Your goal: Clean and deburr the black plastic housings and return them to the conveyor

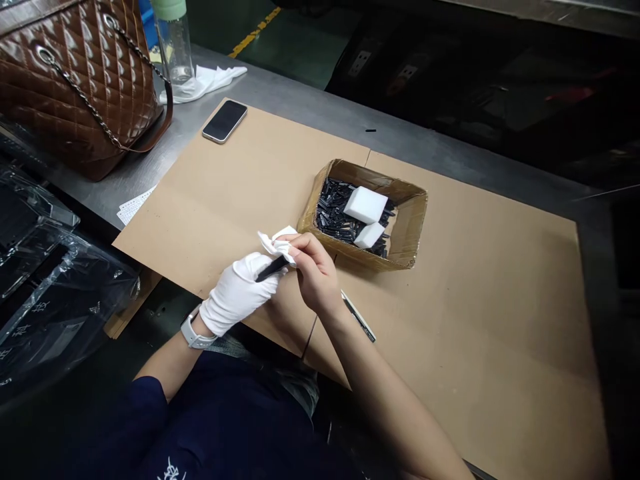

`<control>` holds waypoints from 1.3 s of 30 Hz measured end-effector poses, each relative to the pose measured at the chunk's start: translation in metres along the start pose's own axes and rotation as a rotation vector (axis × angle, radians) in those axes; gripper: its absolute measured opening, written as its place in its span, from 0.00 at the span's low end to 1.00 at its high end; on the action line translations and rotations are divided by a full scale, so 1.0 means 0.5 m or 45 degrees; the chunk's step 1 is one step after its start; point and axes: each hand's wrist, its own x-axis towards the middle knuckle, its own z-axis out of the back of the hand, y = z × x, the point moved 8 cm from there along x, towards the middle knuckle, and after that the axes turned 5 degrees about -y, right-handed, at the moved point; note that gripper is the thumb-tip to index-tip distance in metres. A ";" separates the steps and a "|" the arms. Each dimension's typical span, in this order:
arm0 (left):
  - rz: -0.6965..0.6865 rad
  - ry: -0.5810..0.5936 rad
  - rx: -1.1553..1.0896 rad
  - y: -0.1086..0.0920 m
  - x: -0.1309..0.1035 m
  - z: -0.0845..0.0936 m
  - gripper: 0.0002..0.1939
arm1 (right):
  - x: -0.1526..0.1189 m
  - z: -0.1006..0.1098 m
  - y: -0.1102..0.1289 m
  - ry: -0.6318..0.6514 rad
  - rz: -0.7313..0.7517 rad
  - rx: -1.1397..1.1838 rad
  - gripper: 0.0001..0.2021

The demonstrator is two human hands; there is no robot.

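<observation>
My left hand (241, 291), in a white glove, is wrapped round a black elongated part (271, 268) that points up and to the right. My bare right hand (316, 271) pinches a crumpled white cloth (277, 246) against the upper end of that part. Just beyond my right hand stands an open cardboard box (410, 230). Inside it lie many small black pieces (336, 210) and two white foam blocks (367, 205). A slim pen-like tool (359, 317) rests on the cardboard, partly behind my right forearm.
Cardboard sheets (470, 300) cover the metal table (295, 100). A phone (225, 121) lies at their far left corner. A brown quilted bag (75, 80), a bottle (175, 47) and a white cloth (210, 81) stand or lie at the back left. Clear plastic wrapping (65, 313) is at the left.
</observation>
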 end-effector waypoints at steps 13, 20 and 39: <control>0.159 -0.014 0.030 0.022 0.001 0.019 0.04 | -0.022 0.017 0.058 -0.058 0.288 -0.068 0.17; 0.109 -0.024 -0.078 0.017 -0.004 0.022 0.07 | 0.000 -0.027 0.029 0.183 -0.061 -0.283 0.09; 0.183 -0.012 -0.027 0.027 -0.032 0.026 0.09 | 0.011 -0.012 0.063 -0.270 0.112 -0.280 0.08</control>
